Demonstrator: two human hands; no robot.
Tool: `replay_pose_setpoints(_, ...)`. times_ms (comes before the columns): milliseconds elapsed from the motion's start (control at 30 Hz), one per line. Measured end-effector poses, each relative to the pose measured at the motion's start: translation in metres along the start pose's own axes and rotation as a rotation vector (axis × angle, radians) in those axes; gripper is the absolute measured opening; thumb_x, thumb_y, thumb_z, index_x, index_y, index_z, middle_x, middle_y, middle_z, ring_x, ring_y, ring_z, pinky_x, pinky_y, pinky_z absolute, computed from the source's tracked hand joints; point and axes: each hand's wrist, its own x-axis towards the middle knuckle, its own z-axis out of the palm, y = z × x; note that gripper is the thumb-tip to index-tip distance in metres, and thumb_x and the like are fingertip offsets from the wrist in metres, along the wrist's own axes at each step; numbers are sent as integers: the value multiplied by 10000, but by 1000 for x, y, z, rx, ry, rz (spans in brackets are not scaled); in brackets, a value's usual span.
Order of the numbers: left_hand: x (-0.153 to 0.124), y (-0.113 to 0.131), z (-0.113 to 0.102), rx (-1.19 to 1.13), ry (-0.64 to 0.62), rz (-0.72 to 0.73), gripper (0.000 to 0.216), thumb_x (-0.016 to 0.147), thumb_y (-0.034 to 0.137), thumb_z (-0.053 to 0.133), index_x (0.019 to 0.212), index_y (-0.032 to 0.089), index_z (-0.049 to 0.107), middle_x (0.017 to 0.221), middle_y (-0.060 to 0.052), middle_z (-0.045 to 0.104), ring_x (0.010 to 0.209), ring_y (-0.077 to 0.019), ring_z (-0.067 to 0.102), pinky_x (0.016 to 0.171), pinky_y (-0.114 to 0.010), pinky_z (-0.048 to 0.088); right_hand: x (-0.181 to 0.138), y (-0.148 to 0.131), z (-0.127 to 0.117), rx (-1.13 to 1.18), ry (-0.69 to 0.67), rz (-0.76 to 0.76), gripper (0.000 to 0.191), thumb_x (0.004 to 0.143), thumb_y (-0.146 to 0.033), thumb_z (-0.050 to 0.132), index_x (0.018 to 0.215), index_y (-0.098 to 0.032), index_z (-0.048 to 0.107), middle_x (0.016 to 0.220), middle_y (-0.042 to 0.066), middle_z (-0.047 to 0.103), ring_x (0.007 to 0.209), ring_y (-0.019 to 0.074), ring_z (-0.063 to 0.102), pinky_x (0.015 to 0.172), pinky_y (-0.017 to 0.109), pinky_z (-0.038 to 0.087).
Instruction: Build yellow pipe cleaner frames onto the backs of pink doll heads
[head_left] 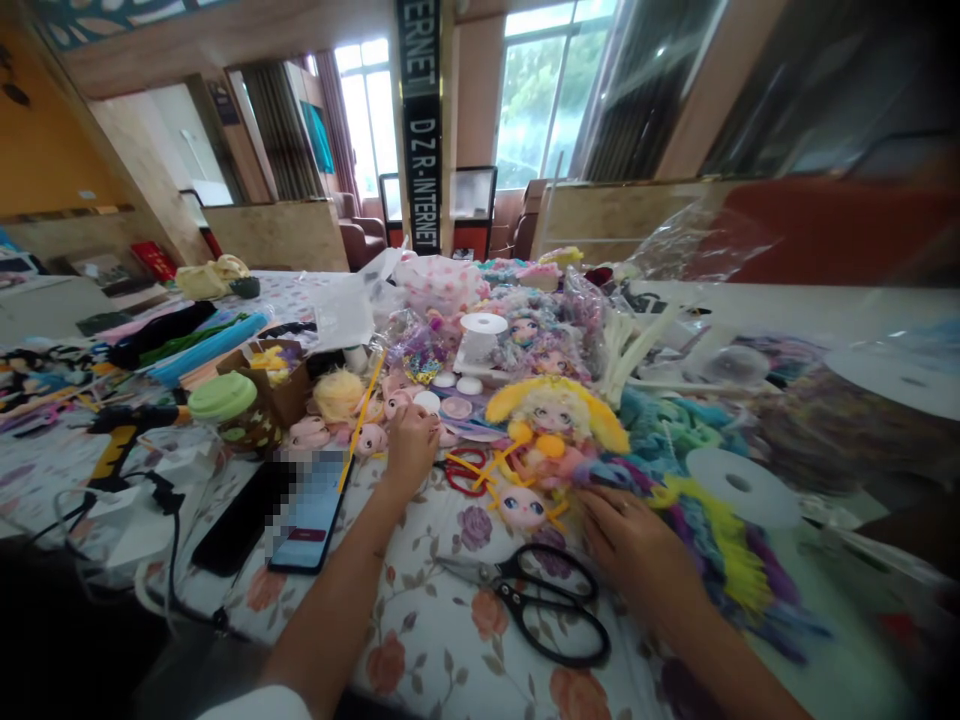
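My left hand (414, 440) reaches among pale doll heads (371, 440) and small white round lids (469, 385); its fingers are curled, and what lies under them is hidden. My right hand (626, 525) rests with fingers stretched out beside a doll with yellow ears (559, 405), at the edge of its pink and purple yarn. Between my hands a loose doll head with blue eyes (521, 508) lies face up, with yellow strips around it. Behind it are red-handled scissors (466, 472). Nearer me, black-handled scissors (551, 590) lie slightly open on the flowered tablecloth (442, 640).
Two phones (311, 520), a green-lidded cup (234, 408), a cardboard box (277, 385), a glue gun (124, 435) and cables stand at left. Bagged dolls (525, 330) and a white spool (480, 340) fill the back. Coloured yarn (712, 560) and another white spool (742, 485) are at right.
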Motion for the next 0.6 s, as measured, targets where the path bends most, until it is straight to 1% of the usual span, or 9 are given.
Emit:
replay_pose_setpoints(67,-2,4,-2,22,-32,26,134,820,280,559,821,203,670,897,-65,558,950,-230,476,877,-378,374,-11,-9,-7,59,62,12,261,908,-257,434,964,-150,666,991,100,674,900,213,623,775,321,512)
replay_pose_setpoints(167,-4,7,0,52,-72,43,181,789,346,607,873,196,664,934,-73,543,964,-241,450,884,-393,361,-22,-21,-11,119,98,61,253,911,-282,444,972,-161,659,1014,100,666,926,214,622,790,328,523)
replay_pose_setpoints(267,-4,6,3,81,-107,40,241,759,348,643,929,177,644,983,-97,536,1005,-265,429,895,-406,355,-25,-28,-12,167,103,85,254,905,-288,450,999,-175,657,1030,106,663,932,223,630,791,346,535)
replay_pose_setpoints(400,-1,5,6,99,-147,34,254,773,349,626,953,170,630,1012,-119,534,1026,-283,427,888,-418,363,-25,-33,-13,254,109,78,242,895,-278,461,990,-189,665,1043,111,661,933,231,639,795,365,542)
replay_pose_setpoints(533,2,5,8,97,-170,31,211,786,306,607,924,147,622,1052,-140,535,1059,-287,422,911,-420,356,-29,-34,-10,292,102,70,196,879,-255,498,973,-200,661,1055,106,657,941,229,639,808,371,541)
replay_pose_setpoints(600,3,6,8,93,-177,26,223,787,324,604,904,135,619,1054,-145,536,1060,-287,424,919,-420,353,-31,-32,-8,286,94,66,193,876,-255,506,979,-197,659,1061,109,653,942,231,638,808,375,542)
